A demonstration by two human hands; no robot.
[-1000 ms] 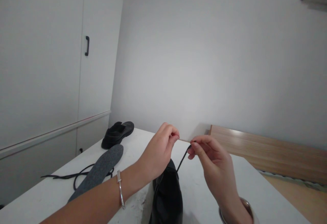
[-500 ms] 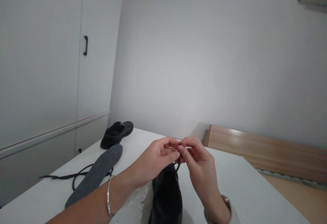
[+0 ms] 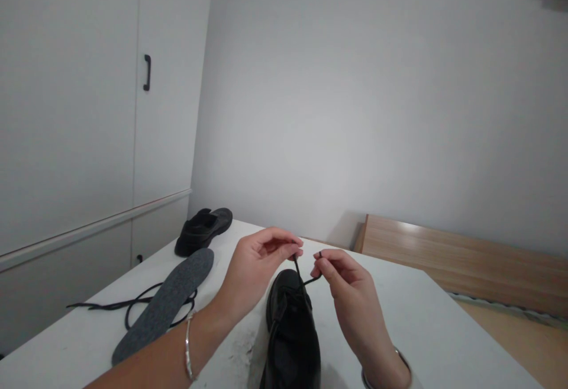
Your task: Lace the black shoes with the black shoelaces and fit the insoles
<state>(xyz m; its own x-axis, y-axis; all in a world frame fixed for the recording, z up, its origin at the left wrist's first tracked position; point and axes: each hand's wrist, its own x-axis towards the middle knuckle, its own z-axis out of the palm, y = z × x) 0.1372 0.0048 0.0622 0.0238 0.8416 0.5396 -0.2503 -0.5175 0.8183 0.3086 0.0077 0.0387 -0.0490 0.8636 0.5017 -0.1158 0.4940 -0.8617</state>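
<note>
A black leather shoe (image 3: 290, 333) stands on the white table (image 3: 435, 330) right in front of me, toe pointing away. A thin black shoelace (image 3: 302, 273) rises from its front in two strands. My left hand (image 3: 255, 270) pinches one strand between thumb and fingers just above the toe. My right hand (image 3: 344, 288) pinches the other end a little to the right. Both hands are closed and a short gap lies between them. A silver bracelet sits on each wrist.
A grey insole (image 3: 166, 300) lies to the left over a loose black lace (image 3: 115, 306). A second black shoe (image 3: 204, 229) sits at the far left of the table by white cupboard doors (image 3: 89, 111). A wooden headboard (image 3: 461, 259) runs along the right.
The hands came together over the shoe, then parted slightly, each now holding a lace strand lower and closer to the toe. The view tipped down, showing more of the shoe.
</note>
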